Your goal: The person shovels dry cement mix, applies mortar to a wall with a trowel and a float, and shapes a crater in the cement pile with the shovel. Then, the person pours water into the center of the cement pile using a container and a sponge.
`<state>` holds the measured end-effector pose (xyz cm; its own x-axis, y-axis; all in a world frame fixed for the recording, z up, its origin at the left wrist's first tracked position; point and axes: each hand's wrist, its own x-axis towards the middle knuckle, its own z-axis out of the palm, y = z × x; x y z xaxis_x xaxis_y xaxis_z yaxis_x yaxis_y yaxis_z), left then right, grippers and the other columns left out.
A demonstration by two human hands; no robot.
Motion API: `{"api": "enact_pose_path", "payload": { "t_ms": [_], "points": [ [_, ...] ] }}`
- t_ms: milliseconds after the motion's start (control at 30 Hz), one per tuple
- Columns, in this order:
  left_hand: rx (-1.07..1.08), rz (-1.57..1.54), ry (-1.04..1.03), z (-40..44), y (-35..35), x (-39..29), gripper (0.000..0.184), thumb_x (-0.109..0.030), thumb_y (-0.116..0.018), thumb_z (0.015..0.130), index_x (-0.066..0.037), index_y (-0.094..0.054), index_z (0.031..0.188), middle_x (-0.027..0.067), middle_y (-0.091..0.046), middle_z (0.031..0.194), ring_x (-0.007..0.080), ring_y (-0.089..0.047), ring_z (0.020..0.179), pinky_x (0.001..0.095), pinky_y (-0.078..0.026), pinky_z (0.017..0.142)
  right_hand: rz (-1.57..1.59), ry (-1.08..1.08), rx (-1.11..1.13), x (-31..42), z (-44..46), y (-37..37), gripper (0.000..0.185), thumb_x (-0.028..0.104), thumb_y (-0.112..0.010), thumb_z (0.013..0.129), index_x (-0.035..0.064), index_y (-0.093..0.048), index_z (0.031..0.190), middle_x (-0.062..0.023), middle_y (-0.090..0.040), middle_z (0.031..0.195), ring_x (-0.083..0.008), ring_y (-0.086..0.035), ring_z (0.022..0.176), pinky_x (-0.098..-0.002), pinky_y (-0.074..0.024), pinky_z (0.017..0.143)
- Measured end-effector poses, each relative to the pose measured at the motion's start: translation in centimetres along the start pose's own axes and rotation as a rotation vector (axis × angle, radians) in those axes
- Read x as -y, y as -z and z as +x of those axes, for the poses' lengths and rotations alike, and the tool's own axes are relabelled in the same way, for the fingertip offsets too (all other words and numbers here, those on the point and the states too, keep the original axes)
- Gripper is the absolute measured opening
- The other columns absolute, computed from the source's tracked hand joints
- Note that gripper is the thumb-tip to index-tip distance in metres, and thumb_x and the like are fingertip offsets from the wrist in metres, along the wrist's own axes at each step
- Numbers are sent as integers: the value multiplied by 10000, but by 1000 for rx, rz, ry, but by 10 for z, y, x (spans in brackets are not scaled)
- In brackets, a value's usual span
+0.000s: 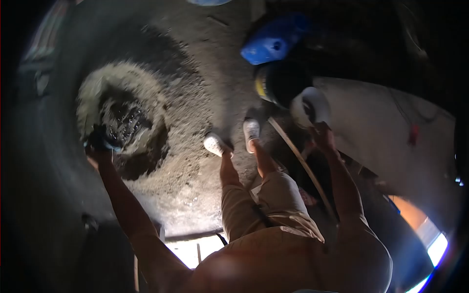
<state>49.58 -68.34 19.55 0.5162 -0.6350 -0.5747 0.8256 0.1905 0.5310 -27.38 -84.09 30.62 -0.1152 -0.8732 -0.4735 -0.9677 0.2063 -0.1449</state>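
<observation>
My left hand (98, 154) reaches out at the left and is closed round a dark item (101, 139) that I cannot make out, beside a ring-shaped mound of grey sandy mix (161, 105) with a dark wet hollow. At the right, my right hand (322, 136) is closed on the near rim of a white bucket (320, 105), which is tilted so that its opening partly shows. Right behind the white bucket is a dark bucket (281, 83) with a yellow label.
A blue container (273, 44) lies beyond the buckets. A long wooden stick (303, 163) slants to the right of my legs. A large pale board (386, 112) is at the right. My feet in white shoes (215, 144) stand on the rough ground.
</observation>
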Motion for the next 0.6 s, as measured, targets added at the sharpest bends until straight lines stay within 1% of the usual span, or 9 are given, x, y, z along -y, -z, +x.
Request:
{"api": "enact_pose_path", "payload": {
  "t_ms": [67,100,167,233,267,300,367,533,600],
  "points": [
    [-7,29,-34,-11,0,27,444,-172,-446,876,39,-496,1264,166,-535,1299,313,-474,1237,440,-364,1064,-21,-10,-24,1,-2,4,397,388,-631,842,65,-606,1071,-203,-634,1017,-358,-624,940,-432,-494,779],
    [-237,64,-88,-9,3,39,438,-175,-428,905,41,-473,1283,184,-523,1299,317,-481,1218,428,-380,1052,22,20,25,1,0,7,384,386,-616,849,73,-607,1071,-201,-627,1029,-380,-609,955,-443,-487,791],
    [2,161,-74,9,58,57,412,-207,-419,937,34,-479,1266,208,-522,1281,318,-501,1180,427,-400,1026,81,74,103,4,4,5,371,383,-601,855,82,-607,1070,-199,-620,1040,-402,-593,970,-454,-480,802],
    [240,-278,48,-7,58,80,364,-221,-406,958,21,-510,1210,210,-550,1206,315,-526,1110,413,-437,962,20,-27,111,4,9,-1,388,402,-576,869,58,-610,1044,-214,-608,1054,-410,-577,1003,-458,-464,830],
    [43,-530,41,-19,50,97,346,-240,-413,960,-1,-529,1182,206,-572,1127,321,-538,1053,425,-469,872,73,-21,99,-6,16,-12,394,403,-570,871,41,-609,1024,-222,-604,1044,-412,-571,1009,-454,-460,840],
    [79,-500,-23,-52,-23,106,344,-255,-425,954,-15,-541,1171,186,-586,1069,323,-553,983,432,-488,765,125,-16,92,-18,23,-23,402,403,-565,874,24,-608,1004,-229,-600,1034,-414,-565,1016,-450,-457,849],
    [101,-576,50,-64,-58,118,320,-274,-485,922,-39,-575,1120,136,-618,995,289,-586,876,381,-482,624,68,151,-7,-26,21,-20,418,409,-557,880,1,-599,958,-239,-594,1010,-421,-562,1000,-453,-450,844],
    [54,-434,-26,-92,-90,117,257,-281,-534,881,-142,-591,1091,53,-610,970,157,-536,636,292,-368,499,-82,217,85,-81,8,30,411,398,-540,893,-7,-587,939,-247,-595,950,-440,-563,927,-474,-437,782],
    [180,-472,-26,-116,-110,98,390,-458,-531,882,-141,-601,1100,34,-611,946,159,-514,619,289,-357,506,-61,204,5,-89,-19,65,425,398,-542,895,-17,-596,967,-251,-604,960,-441,-573,921,-468,-451,774]
  ]
}}
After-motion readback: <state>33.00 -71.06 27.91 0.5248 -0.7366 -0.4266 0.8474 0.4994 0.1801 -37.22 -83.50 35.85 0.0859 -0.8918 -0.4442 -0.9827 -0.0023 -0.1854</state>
